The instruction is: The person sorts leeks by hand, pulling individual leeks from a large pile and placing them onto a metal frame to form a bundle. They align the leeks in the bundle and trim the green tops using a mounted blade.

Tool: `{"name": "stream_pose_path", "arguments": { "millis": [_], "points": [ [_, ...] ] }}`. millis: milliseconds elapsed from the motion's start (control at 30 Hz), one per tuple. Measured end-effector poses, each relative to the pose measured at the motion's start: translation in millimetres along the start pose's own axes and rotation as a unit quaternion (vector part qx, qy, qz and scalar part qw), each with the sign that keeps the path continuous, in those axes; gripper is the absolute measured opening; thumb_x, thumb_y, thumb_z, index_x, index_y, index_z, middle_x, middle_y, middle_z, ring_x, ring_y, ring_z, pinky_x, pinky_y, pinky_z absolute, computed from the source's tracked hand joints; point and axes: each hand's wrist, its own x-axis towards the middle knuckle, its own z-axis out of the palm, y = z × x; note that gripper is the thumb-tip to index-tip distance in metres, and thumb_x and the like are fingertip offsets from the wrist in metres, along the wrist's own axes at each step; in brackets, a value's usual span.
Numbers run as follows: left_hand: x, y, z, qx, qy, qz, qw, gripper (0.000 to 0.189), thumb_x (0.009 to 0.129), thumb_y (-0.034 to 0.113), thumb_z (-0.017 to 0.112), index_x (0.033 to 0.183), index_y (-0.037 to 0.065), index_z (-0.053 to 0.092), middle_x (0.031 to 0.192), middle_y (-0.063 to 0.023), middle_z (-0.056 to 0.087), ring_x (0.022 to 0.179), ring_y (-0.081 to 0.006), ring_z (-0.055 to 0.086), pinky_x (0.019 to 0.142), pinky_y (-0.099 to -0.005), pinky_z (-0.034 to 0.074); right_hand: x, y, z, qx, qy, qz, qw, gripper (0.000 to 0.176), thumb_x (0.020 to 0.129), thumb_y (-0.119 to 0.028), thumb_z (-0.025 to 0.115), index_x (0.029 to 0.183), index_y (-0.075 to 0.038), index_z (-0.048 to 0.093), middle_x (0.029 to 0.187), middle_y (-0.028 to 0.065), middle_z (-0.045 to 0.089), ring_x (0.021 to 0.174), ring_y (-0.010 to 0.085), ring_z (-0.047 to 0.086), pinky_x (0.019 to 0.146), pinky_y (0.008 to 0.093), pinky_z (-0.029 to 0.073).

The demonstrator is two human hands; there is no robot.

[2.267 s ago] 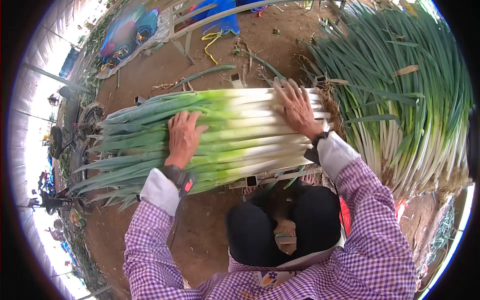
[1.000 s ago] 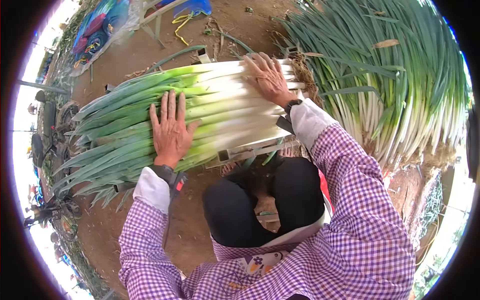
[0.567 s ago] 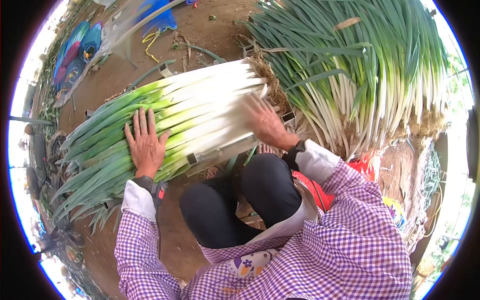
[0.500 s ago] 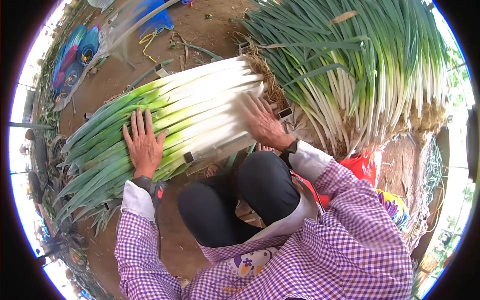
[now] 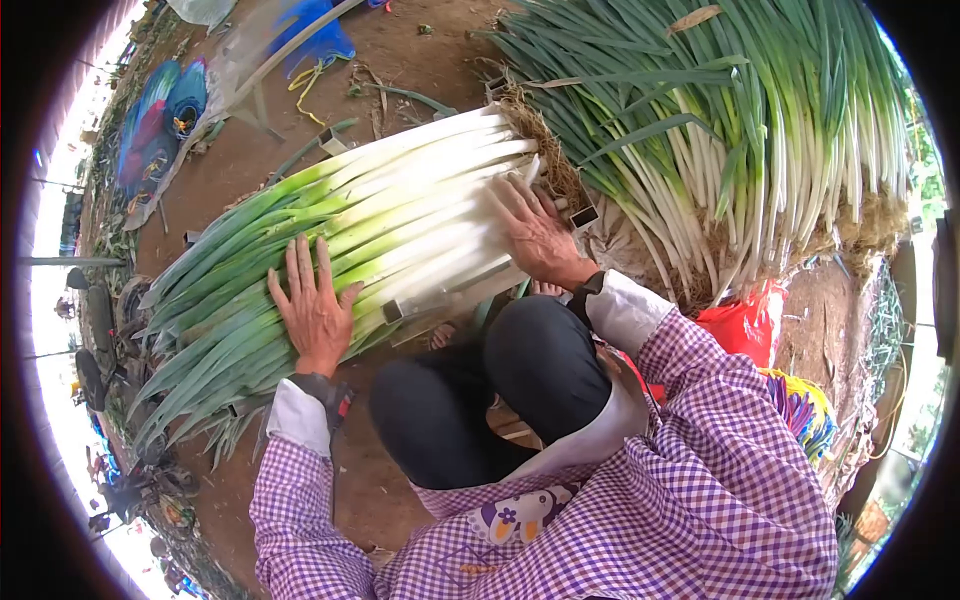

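Note:
A thick layer of long green onions (image 5: 385,225) lies in front of me across a low metal frame (image 5: 450,291), white stems to the right and green leaves to the left. My left hand (image 5: 316,312) rests flat on the green part, fingers spread. Over the white stems near the roots (image 5: 545,150) is my right hand (image 5: 540,232), its fingers stretched out and slightly blurred. It seems to touch the stems, and neither hand grips anything.
A large pile of green onions (image 5: 720,140) is at the upper right. A red bag (image 5: 750,322) and a bundle of coloured ties (image 5: 800,410) lie at my right. Blue plastic (image 5: 315,38) with yellow cord and bundled netting (image 5: 160,125) lie on the soil at upper left.
The whole view has shifted a little, with the scene moving rightward. My left hand has slid slightly toward me along the leaves. The right hand stays by the root ends.

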Motion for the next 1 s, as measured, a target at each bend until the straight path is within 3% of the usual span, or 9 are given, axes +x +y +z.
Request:
{"name": "stream_pose_path", "arguments": {
  "millis": [200,467,500,600,667,700,800,833,1000],
  "points": [
    [4.2,0.5,3.6,-0.004,0.015,0.001,1.0,0.083,0.094,0.047,0.064,0.162,0.011,0.033,0.168,-0.0129,0.032,0.156,-0.0296,0.026,0.125,-0.0579,0.014,0.2,3.1,2.3,-0.024,-0.021,-0.012,0.999,0.076,0.101,-0.049,0.056,0.163,-0.014,0.031,0.168,0.0152,0.03,0.156,0.034,0.025,0.126,0.0517,0.022],
    [3.6,5.9,7.3,0.032,0.015,-0.004,0.999,0.081,0.097,0.044,0.062,0.164,0.012,0.03,0.168,-0.0118,0.032,0.155,-0.0291,0.028,0.124,-0.0559,0.017,-3.9,6.2,1.8,0.075,-0.005,-0.008,0.997,0.079,0.098,-0.042,0.063,0.163,-0.014,0.029,0.168,0.0178,0.029,0.158,0.0351,0.022,0.127,0.0527,0.017],
    [3.7,5.7,7.8,0.041,0.022,0.001,0.999,0.082,0.097,0.043,0.063,0.165,0.012,0.029,0.169,-0.0115,0.031,0.156,-0.0284,0.028,0.124,-0.0553,0.018,-5.5,5.7,4.7,0.015,-0.001,-0.015,1.0,0.08,0.097,-0.042,0.065,0.163,-0.014,0.03,0.167,0.0178,0.03,0.158,0.0349,0.021,0.128,0.053,0.016],
    [4.8,10.2,0.5,0.059,0.001,-0.01,0.998,0.082,0.097,0.044,0.063,0.165,0.013,0.028,0.169,-0.0115,0.03,0.156,-0.0279,0.027,0.124,-0.0541,0.019,-5.2,7.6,6.1,0.047,-0.003,-0.016,0.999,0.079,0.096,-0.042,0.067,0.161,-0.013,0.033,0.166,0.0185,0.031,0.157,0.0373,0.022,0.127,0.0542,0.017],
    [7.6,8.0,10.9,0.074,0.013,-0.006,0.997,0.082,0.098,0.044,0.062,0.165,0.013,0.027,0.17,-0.011,0.03,0.156,-0.0273,0.027,0.124,-0.0532,0.019,-14.6,6.1,-4.4,0.145,-0.01,0.012,0.989,0.076,0.094,-0.04,0.068,0.159,-0.012,0.038,0.165,0.0192,0.033,0.156,0.0396,0.024,0.127,0.054,0.018],
    [5.2,6.7,12.6,0.078,0.022,-0.002,0.997,0.081,0.098,0.044,0.061,0.165,0.013,0.027,0.17,-0.0108,0.03,0.156,-0.0272,0.027,0.124,-0.053,0.019,-21.7,1.6,-18.3,0.133,0.042,-0.012,0.99,0.069,0.093,-0.035,0.071,0.152,-0.009,0.047,0.158,0.0191,0.043,0.148,0.0403,0.038,0.121,0.0507,0.033],
    [2.8,5.5,16.9,0.089,0.024,-0.007,0.996,0.079,0.1,0.044,0.059,0.166,0.015,0.026,0.171,-0.009,0.028,0.156,-0.026,0.027,0.124,-0.0515,0.019,-65.7,0.1,-57.5,0.211,0.043,0.014,0.976,0.062,0.091,-0.025,0.073,0.146,-0.006,0.053,0.148,0.0182,0.053,0.136,0.0389,0.051,0.109,0.0456,0.047],
    [3.5,5.4,17.9,0.094,0.021,-0.01,0.995,0.079,0.1,0.044,0.059,0.166,0.016,0.026,0.171,-0.0086,0.028,0.156,-0.0258,0.027,0.124,-0.051,0.02,-82.9,-0.8,-64.6,0.183,0.117,0.015,0.976,0.052,0.089,-0.016,0.073,0.138,-0.007,0.06,0.135,0.0157,0.061,0.119,0.0385,0.062,0.095,0.0443,0.055],
    [4.4,6.2,19.7,0.105,0.036,0.004,0.994,0.082,0.098,0.045,0.061,0.166,0.014,0.027,0.171,-0.0082,0.028,0.156,-0.0258,0.027,0.124,-0.0504,0.019,-203.0,80.4,-14.3,0.174,0.118,0.261,0.942,0.037,0.09,-0.021,0.074,0.126,-0.013,0.07,0.117,0.016,0.071,0.105,0.039,0.07,0.085,0.0474,0.058]
  ]
}}
